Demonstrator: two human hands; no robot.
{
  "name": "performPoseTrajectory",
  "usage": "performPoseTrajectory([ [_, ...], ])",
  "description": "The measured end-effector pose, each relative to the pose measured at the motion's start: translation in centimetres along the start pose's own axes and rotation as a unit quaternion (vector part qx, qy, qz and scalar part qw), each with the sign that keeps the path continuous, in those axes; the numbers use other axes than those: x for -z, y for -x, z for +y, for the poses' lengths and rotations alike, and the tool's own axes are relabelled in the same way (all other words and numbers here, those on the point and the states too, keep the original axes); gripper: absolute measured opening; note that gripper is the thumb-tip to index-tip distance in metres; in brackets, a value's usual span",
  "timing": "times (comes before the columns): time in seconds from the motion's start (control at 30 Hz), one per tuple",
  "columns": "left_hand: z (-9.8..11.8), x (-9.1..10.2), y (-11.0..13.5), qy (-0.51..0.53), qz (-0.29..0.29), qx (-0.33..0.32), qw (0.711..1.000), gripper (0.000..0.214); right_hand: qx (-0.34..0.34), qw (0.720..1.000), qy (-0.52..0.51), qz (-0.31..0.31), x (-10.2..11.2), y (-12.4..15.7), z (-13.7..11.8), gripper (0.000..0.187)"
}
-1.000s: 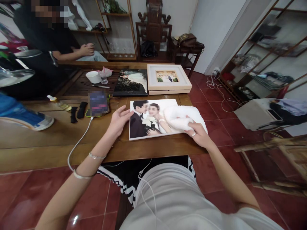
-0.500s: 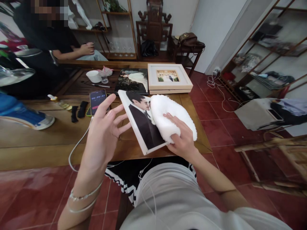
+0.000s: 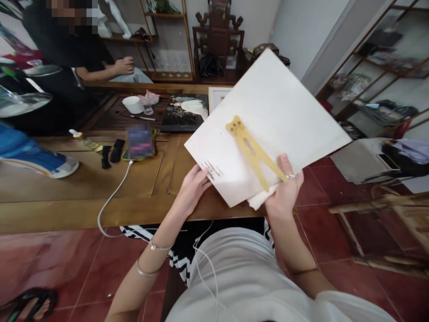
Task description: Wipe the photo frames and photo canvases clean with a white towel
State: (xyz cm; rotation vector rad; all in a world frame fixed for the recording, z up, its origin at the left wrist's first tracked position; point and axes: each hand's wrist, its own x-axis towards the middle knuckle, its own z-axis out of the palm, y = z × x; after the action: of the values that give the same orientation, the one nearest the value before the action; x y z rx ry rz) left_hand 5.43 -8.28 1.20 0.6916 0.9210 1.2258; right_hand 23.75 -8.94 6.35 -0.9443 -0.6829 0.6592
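Observation:
A white photo panel (image 3: pixel 281 98) is held tilted above the table edge with its plain back facing me. On that back are a yellow bear-headed stand leg (image 3: pixel 250 150) and a small printed label (image 3: pixel 214 170) near the lower left edge. My right hand (image 3: pixel 284 192) grips the lower right edge, thumb on the back and a ring on one finger. Bunched under that edge, against the same hand, is a white fluffy cloth (image 3: pixel 259 199), mostly hidden. My left hand (image 3: pixel 192 188) holds the lower left edge by its fingertips beside the label. The printed front is out of sight.
Behind the panel lie a dark wedding photo (image 3: pixel 186 114) and a partly covered white frame (image 3: pixel 216 95). A phone (image 3: pixel 140 142) on a cable, a dropper bottle (image 3: pixel 86 141), a white cup (image 3: pixel 133 105) and a blue package (image 3: pixel 33 152) stand leftward. A person (image 3: pixel 67 44) sits opposite.
The panel has been turned from its photo side to its back and raised rightward. My left hand, spread open beside it before, now touches its edge. The cloth has gone mostly beneath the panel.

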Motion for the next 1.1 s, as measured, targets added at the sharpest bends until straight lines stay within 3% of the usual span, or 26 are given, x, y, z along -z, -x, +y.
performPoseTrajectory([
  [0.07,-0.6,-0.8,0.3,0.031,0.000,-0.002,1.000,0.043,-0.059,0.998,-0.025,-0.008,0.2,0.3,0.3,0.036],
  [0.23,-0.8,-1.4,0.5,0.032,0.080,-0.093,0.992,0.041,-0.166,0.986,-0.028,-0.021,1.9,0.6,1.3,0.035],
  [0.37,0.9,-1.0,0.6,0.009,0.104,-0.113,0.988,0.035,-0.207,0.978,-0.023,-0.011,3.2,0.7,1.5,0.045],
  [0.47,2.4,-0.7,0.3,0.007,0.133,-0.102,0.986,0.027,-0.188,0.982,-0.009,-0.005,3.8,0.4,1.2,0.048],
  [0.57,3.5,0.1,-0.2,0.006,0.159,-0.049,0.986,0.019,-0.095,0.995,0.020,0.018,4.6,-0.8,0.6,0.052],
  [0.67,4.2,1.3,-0.8,0.003,0.172,-0.014,0.985,0.017,0.106,0.987,0.069,0.096,6.3,-2.9,0.0,0.066],
  [0.73,4.6,2.1,-1.2,-0.004,0.168,-0.020,0.986,0.017,0.274,0.933,0.159,0.168,8.1,-4.3,-0.3,0.073],
  [0.8,4.9,2.7,-1.7,-0.015,0.157,-0.005,0.988,0.018,0.392,0.855,0.287,0.181,9.8,-5.5,-0.5,0.061],
  [0.87,5.1,3.0,-2.2,-0.024,0.154,0.032,0.987,0.021,0.435,0.801,0.405,0.063,10.9,-6.2,-0.8,0.038],
  [0.97,5.3,3.1,-2.7,-0.032,0.165,0.076,0.983,0.023,0.434,0.750,0.449,-0.219,10.5,-6.5,-0.9,0.009],
  [1.03,5.3,3.1,-2.9,-0.037,0.169,0.093,0.981,0.024,0.436,0.713,0.428,-0.345,9.5,-6.5,-0.5,0.023],
  [1.1,5.3,3.2,-3.2,-0.041,0.169,0.106,0.979,0.024,0.439,0.679,0.419,-0.413,8.3,-6.3,0.3,0.033],
])
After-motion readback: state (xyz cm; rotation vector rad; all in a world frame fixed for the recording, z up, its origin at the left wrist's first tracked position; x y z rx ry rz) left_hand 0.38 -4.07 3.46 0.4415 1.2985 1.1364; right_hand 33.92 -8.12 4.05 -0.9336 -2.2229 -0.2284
